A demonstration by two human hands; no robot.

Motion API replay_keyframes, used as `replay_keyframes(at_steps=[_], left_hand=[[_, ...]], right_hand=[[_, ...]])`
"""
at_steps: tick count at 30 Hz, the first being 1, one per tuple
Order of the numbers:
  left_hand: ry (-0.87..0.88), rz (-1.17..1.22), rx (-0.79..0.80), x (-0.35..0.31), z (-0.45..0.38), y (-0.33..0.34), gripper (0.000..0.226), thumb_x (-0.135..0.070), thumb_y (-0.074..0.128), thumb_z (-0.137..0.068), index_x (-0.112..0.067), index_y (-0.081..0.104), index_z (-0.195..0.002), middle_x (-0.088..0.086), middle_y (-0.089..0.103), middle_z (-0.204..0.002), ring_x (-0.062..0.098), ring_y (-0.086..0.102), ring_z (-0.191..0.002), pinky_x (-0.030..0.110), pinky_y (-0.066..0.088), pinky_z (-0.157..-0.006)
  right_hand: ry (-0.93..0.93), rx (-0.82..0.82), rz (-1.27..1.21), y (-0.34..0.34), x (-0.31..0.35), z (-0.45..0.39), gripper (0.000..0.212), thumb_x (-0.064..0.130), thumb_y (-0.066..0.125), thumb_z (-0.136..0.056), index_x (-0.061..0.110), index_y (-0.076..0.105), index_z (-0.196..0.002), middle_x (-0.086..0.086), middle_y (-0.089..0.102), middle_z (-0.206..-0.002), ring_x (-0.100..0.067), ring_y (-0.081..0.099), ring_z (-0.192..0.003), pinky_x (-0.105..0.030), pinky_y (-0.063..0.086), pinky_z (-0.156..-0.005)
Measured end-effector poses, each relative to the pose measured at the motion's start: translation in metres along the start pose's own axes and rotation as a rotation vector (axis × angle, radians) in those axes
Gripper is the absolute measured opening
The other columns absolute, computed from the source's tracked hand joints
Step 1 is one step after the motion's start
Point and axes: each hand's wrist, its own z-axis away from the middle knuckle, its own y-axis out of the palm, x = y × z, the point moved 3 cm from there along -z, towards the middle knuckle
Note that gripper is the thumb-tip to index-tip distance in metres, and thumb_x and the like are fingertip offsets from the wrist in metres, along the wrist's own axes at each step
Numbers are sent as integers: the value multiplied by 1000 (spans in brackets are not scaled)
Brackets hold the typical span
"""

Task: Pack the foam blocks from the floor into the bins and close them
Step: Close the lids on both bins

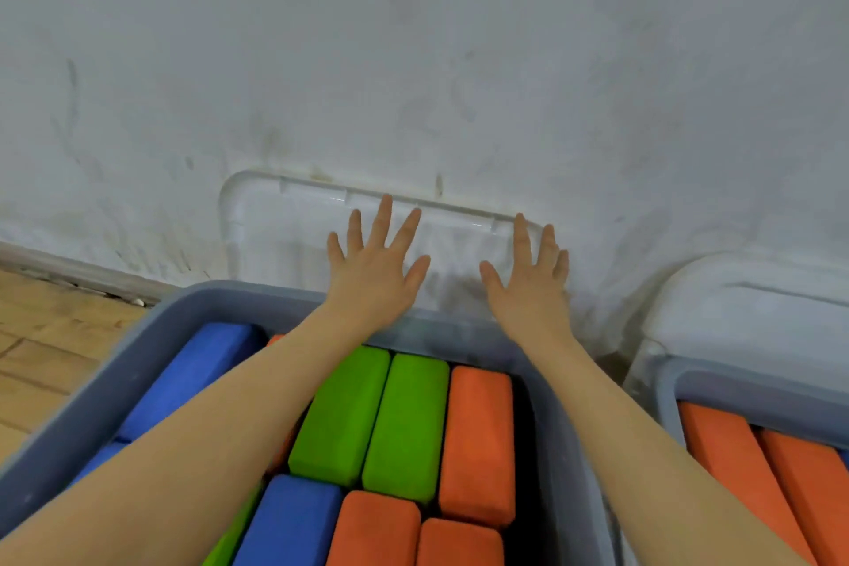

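- Foam blocks [406, 425] in blue, green and orange are packed inside the grey bin [99, 400]; a second bin [716, 386] is seen at right.
- Both grips are released: the left hand [374, 267] and right hand [528, 276] are spread flat beyond the bin's far rim.
- The clear lid [271, 221] is leaned upright against the wall [413, 37], just behind the fingers.

Both bare arms reach forward over the bin [115, 386] — left hand [374, 271] and right hand [528, 285] side by side beyond its far rim, fingers [383, 211] spread straight.
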Motion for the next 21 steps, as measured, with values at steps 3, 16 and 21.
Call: replay_keyframes(at_steps=[3,16,21], left_hand=[[54,1,-10,8,-19,4,60,-54,20,-96,-37,-6,-148,-3,-17,-157,35,-11,-143,58,0,-111],[170,152,-425,26,-36,9,35,-42,44,-89,-24,67,-108,10,60,-106,42,50,-101,64,29,-93],[168,269,-411,25,-35,5,39,-44,39,-90,-21,70,-96,-2,68,-100,37,52,-116,70,6,-100]], right_hand=[[16,-153,156,-1,-1,-2,71,55,39,-92,35,1,-149,-8,10,-151,-40,19,-130,-60,25,-105],[52,-367,-213,-9,4,17,33,33,40,-99,22,54,-127,-12,42,-120,-35,40,-104,-35,37,-85],[43,-368,-296,-15,8,22,26,28,41,-99,17,59,-115,-2,47,-105,-34,49,-97,-37,41,-87]])
